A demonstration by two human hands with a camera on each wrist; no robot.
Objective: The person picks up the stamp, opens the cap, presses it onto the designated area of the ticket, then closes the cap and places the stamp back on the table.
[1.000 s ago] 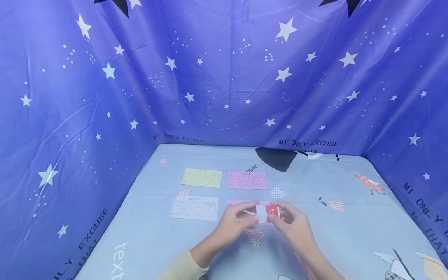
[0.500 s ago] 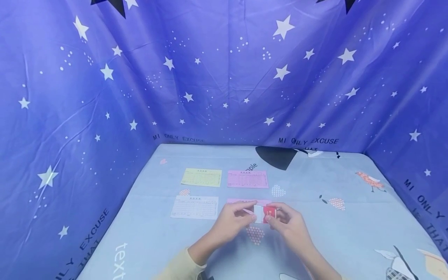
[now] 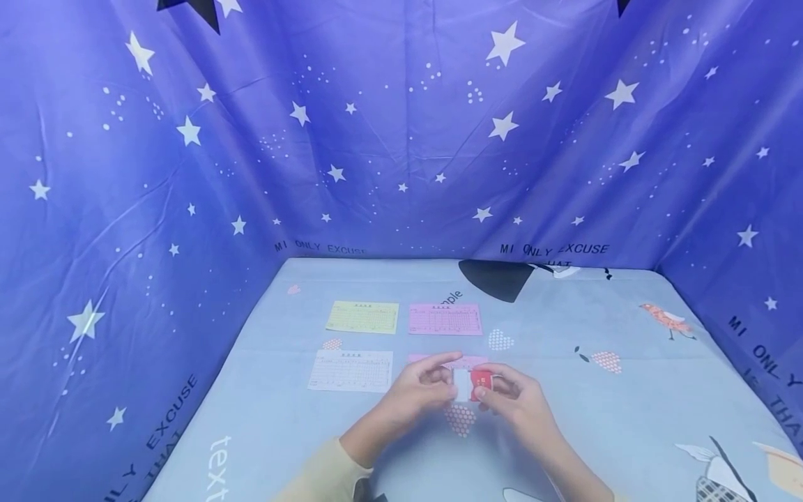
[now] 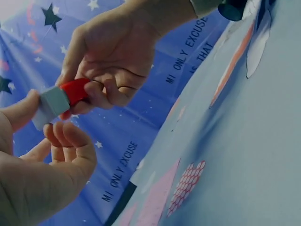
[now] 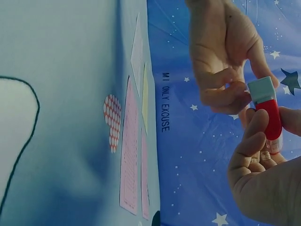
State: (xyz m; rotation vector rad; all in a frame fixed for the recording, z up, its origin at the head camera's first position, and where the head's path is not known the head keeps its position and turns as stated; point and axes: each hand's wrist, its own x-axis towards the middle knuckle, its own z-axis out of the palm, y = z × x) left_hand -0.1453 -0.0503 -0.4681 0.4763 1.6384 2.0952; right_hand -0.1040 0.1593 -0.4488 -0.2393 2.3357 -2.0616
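A small pale grey-white block with a red sleeve (image 3: 482,385), printed in light marks, is held between both hands above the table. My right hand (image 3: 521,404) pinches the red part between thumb and fingers. At the pale end, my left hand (image 3: 414,390) has its thumb against the edge and other fingers curled close to it, its index finger raised above. The left wrist view shows the block's pale end (image 4: 52,104) facing the left thumb. In the right wrist view a paler piece (image 5: 274,144) shows beyond the red. Its exact kind is unclear.
Printed slips lie on the patterned cloth: yellow (image 3: 362,317), pink (image 3: 445,319), and white (image 3: 351,371). Another pink slip (image 3: 420,358) is partly hidden behind the hands. Blue star-printed curtain (image 3: 401,139) encloses the table (image 3: 270,418) at the back and both sides.
The left index finger has lifted off the block's top edge. Both hands and the block have shifted slightly left; the slips stay in place.
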